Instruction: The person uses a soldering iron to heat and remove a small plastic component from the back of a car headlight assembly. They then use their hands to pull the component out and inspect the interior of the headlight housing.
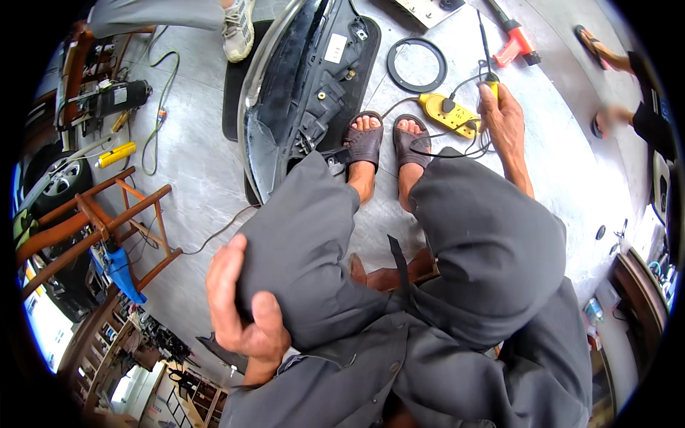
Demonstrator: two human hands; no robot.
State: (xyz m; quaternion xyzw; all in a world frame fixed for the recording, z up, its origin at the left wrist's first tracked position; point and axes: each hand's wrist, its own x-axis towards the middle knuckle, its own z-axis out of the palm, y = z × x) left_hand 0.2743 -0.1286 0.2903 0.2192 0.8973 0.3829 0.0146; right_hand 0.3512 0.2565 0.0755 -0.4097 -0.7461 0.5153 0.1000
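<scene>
My right hand (505, 118) is closed round the yellow handle of what looks like a soldering iron (485, 43), its long thin dark shaft pointing away from me. Beside that hand lies a yellow power strip (449, 114) with a black plug in it and loops of black cord around it. My left hand (246, 314) is held up by my left knee, fingers apart, with nothing in it. Left of my feet, a large car headlight housing (314, 93) lies on a black mat (367, 60). A flat black ring (417, 65) rests on the floor beyond my feet.
A red gun-shaped tool (515, 46) lies at the far right. Brown metal stands (100, 221), a wheel (63, 178) and a trailing cable (157, 143) are at left. Another person's shoe (237, 32) is beside the headlight; a person's sandalled foot (596, 46) shows at right.
</scene>
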